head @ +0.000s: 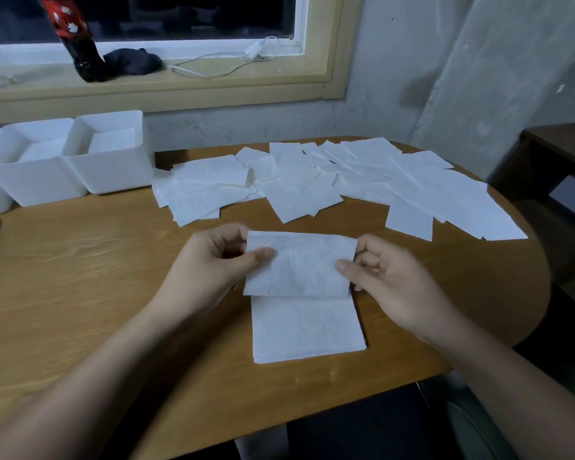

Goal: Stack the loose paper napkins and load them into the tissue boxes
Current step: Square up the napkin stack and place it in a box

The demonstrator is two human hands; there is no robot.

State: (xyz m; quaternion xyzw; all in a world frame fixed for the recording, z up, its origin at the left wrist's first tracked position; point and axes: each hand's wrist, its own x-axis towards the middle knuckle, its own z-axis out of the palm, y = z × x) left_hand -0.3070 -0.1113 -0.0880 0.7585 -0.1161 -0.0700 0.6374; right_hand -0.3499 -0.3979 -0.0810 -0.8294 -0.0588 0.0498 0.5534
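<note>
- Small napkin stack (307, 330): lies flat near the table's (80, 293) front edge, at its middle.
- Held napkin (297, 263): raised just above the stack's far edge, overlapping it in view.
- Left hand (210, 263): thumb and curled fingers pinch the held napkin's left side.
- Right hand (389, 277): thumb and curled fingers pinch its right side.
- Loose napkins (346, 180): spread overlapping along the far edge, from the middle to the right edge.
- Tissue boxes (110, 154): white, open-topped, side by side at the far left corner; napkins visible inside.
- Dark bottle (77, 41): on the windowsill beyond.
</note>
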